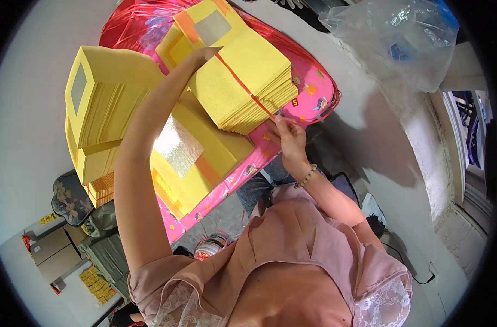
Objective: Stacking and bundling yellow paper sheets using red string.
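At 12 o'clock we have the stack (254, 73), yellow, above the pink cloth (323, 87); we cannot tell if the pile (226, 174) at 9 o'clock also bears it. A red strap (238, 80) crosses its top face, and our right hand (290, 133), between 1 and 2 o'clock, pinches that strap just off the lower edge, thumb against fingers. We judge the grip sits there so the strap lies straight and tight, pressing the layers together. Our left hand (207, 54), near 11 o'clock, is mostly hidden at the stack's far edge; whether it grasps anything, we cannot tell.

The stack is blocky, its side ridged by many thin, paper-like layers that fan slightly. The strap looks flat and plasticky, like the loose red strands (120, 24) between 10 and 11 o'clock, probably placed there for easy reach. At 10 o'clock, the tall bundle (109, 111) shows similar ridges. The pile has a crinkled silver patch (178, 147) throwing back light, and the cloth looks smooth, with small bright prints
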{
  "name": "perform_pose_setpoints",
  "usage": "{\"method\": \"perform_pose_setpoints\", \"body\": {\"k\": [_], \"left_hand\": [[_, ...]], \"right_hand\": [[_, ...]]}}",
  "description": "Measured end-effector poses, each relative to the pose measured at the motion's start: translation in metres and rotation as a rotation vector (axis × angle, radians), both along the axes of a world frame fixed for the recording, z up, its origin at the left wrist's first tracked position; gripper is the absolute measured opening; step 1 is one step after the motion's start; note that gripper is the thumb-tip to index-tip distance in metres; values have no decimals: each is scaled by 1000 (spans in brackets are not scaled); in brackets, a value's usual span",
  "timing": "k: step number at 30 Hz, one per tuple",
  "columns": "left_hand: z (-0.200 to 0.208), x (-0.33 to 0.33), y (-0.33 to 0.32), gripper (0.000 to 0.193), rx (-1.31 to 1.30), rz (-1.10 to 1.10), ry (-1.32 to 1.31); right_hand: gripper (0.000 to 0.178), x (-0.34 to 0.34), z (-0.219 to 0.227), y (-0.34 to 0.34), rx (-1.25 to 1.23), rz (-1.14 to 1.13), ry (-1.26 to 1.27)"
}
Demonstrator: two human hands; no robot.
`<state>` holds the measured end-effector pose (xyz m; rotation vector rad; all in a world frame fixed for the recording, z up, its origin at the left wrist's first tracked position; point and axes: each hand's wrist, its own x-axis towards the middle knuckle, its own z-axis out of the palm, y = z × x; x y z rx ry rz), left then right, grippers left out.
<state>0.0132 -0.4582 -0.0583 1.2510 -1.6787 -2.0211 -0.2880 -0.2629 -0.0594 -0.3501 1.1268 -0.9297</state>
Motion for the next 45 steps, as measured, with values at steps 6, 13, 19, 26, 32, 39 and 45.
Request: {"method": "perform_pose_setpoints", "body": {"k": [6, 13, 19, 26, 32, 39, 45], "left_hand": [[55, 58, 72, 43, 77, 195, -5], [65, 46, 126, 42, 155, 302, 87], [76, 39, 157, 41, 203, 414, 173], [76, -30, 2, 41, 151, 608, 228], [106, -9, 201, 40, 203, 560, 399], [120, -53, 77, 40, 115, 790, 495], [144, -39, 128, 39, 90, 904, 618]], "right_hand": [[18, 35, 13, 23, -45, 3, -93], [19, 34, 16, 19, -60, -6, -44], [17, 19, 13, 0, -158, -106, -54], [13, 49, 26, -30, -221, -200, -33], [13, -13, 28, -92, -329, -283, 207], [15, 43, 62, -107, -585, -134, 162], [6, 54, 99, -124, -950, -138, 111]]}}
